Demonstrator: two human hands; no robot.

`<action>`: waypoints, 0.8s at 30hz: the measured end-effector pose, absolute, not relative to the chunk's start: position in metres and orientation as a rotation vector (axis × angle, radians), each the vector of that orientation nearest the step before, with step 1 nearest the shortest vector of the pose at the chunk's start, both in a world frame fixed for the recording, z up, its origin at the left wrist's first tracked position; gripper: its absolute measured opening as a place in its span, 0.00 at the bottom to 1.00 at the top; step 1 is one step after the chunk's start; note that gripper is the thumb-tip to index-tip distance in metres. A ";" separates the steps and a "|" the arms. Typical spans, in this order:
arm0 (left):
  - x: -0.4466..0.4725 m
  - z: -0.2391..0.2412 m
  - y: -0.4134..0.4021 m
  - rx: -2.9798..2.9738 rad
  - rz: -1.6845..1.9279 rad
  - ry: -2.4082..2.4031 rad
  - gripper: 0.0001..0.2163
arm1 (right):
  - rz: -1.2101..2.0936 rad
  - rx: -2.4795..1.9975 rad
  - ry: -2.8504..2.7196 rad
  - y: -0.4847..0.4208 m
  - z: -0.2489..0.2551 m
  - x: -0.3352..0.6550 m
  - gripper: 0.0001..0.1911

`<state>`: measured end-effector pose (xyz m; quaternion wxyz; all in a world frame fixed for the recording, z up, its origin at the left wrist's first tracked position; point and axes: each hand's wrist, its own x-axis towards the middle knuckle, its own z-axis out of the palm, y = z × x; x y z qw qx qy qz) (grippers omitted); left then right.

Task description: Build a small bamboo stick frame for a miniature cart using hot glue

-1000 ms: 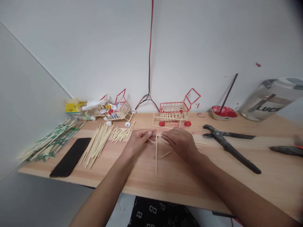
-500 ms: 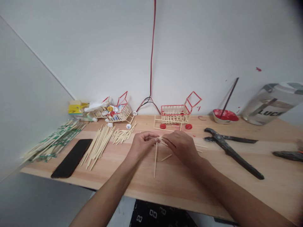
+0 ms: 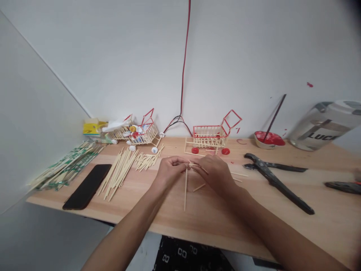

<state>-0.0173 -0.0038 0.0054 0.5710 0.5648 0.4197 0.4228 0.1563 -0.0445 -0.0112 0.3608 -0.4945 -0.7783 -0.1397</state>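
My left hand (image 3: 172, 171) is closed, thumb and fingers pinching near the top end of a thin wooden stick (image 3: 185, 190) that points toward me. Opposite it, my right hand (image 3: 216, 171) pinches the end of another short wooden stick (image 3: 193, 164) where the two hands meet. The exact joint between the sticks is partly hidden by my fingers. A short loose stick (image 3: 199, 187) lies on the wood below my right hand, and longer sticks (image 3: 239, 174) stick out past its far side. Just behind stands a miniature stick-built shopping cart (image 3: 210, 136) with red rims and red wheels.
Two more small carts (image 3: 142, 133) with white wheels stand at back left. Nearby lie stick piles (image 3: 120, 171), a black phone (image 3: 87, 186) and packaged chopsticks (image 3: 67, 163). Rightward are large pliers (image 3: 278, 182), a bowl of red paint (image 3: 269, 140) and a clear jug (image 3: 321, 126).
The view has shifted slightly. Both hands stay together at nearly the same spot, with only small finger movement; the sticks between them hold about the same position.
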 end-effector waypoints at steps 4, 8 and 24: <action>-0.028 0.015 0.001 1.343 1.133 1.012 0.06 | -0.101 -1.350 -1.745 -0.041 -0.004 0.171 0.20; -0.031 0.015 0.005 1.339 1.155 1.005 0.07 | -0.012 -1.410 -1.633 -0.041 -0.002 0.184 0.15; -0.025 0.009 -0.004 1.346 1.068 0.862 0.22 | 0.295 -1.385 -1.654 -0.047 -0.003 0.164 0.13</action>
